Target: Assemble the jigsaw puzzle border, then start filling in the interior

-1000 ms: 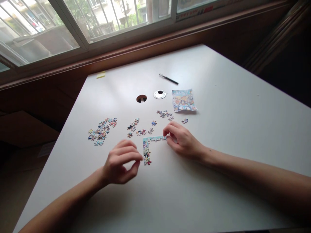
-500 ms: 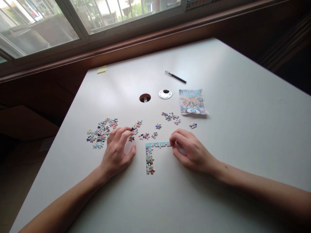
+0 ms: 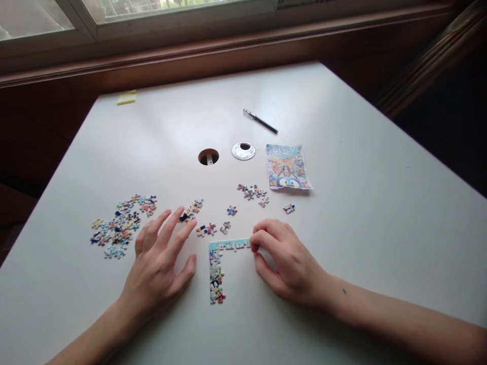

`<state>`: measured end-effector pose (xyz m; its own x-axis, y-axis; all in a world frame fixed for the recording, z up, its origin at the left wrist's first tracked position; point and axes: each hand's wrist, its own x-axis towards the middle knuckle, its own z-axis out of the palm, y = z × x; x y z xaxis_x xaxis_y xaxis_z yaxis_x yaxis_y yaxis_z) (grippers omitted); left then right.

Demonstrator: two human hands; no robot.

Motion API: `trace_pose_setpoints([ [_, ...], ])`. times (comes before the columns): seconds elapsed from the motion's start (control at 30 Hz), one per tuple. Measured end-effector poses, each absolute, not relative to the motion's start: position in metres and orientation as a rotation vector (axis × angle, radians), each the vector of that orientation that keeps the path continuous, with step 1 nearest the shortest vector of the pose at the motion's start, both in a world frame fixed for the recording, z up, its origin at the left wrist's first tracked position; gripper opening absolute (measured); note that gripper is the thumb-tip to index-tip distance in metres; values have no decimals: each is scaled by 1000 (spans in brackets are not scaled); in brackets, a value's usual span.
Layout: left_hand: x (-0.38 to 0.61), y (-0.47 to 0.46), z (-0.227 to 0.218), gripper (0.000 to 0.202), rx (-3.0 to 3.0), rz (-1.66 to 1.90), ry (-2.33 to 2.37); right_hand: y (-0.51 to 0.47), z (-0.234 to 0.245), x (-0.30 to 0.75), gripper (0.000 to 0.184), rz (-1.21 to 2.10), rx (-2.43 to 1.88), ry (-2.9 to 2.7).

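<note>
An L-shaped run of joined jigsaw pieces lies in front of me, with a light blue top row [image 3: 230,245] and a colourful left column [image 3: 215,279]. My right hand [image 3: 287,263] is at the right end of that top row, its curled thumb and fingers closed at the end piece and partly hiding it. To the left of the column, my left hand [image 3: 163,258] has its fingers spread and nothing in it. Its fingertips reach over loose puzzle pieces [image 3: 197,204]. A larger heap of pieces [image 3: 119,228] lies farther left.
More loose pieces [image 3: 253,192] lie beyond the joined rows, with a single piece [image 3: 289,208] at right. A printed picture sheet [image 3: 289,167], a black pen [image 3: 262,122], a round metal cover [image 3: 243,150] and a table hole [image 3: 208,157] are farther back. Yellow tape [image 3: 127,97] marks the far-left edge.
My left hand has opened wider, its fingers stretching out over the loose pieces. My right hand stays at the end of the top row. The camera view has tilted down and shifted.
</note>
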<state>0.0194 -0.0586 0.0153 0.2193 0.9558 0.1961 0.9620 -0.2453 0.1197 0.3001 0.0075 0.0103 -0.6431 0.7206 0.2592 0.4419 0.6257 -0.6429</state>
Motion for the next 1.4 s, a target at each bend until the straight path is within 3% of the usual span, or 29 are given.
trace_pose_setpoints([
  [0.7,15,-57,10,55,-2393,-414,-1957,10,10,300,16,646,-861,-2394],
  [1.4,12,-55,11,64,-2409,-462,-2012,15,11,301,23,814,-915,-2281],
])
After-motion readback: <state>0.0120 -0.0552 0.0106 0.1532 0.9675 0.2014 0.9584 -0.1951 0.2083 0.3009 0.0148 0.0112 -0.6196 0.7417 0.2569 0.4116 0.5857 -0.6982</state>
